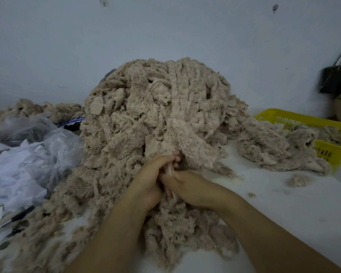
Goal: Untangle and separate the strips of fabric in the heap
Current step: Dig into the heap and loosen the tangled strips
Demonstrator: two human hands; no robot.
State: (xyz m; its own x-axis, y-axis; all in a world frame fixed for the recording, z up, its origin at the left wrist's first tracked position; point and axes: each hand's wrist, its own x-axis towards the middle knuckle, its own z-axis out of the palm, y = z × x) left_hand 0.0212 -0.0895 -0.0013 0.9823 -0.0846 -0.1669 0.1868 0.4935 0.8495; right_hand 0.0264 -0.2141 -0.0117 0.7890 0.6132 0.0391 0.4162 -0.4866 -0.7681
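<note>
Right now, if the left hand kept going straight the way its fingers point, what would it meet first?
Probably the big heap of fuzzy beige fabric strips: the left hand grips a strip at its near foot, though depth is unclear.

1. The white worktop (283, 209) carries a tall heap of fabric strips (156, 115) at its middle.
2. Crumpled plastic bags (28, 160) lie left, touching the heap.
3. A smaller pile (274, 146) lies right, against a yellow basket (295, 116).
4. A loose tuft (298, 180) lies near that pile.

Both bare forearms angled in from the near edge, converging at the centre. The left hand (149, 180) and right hand (187, 187) pressed together, fingers curled, pinching a fabric strip (168, 170) between them.
</note>
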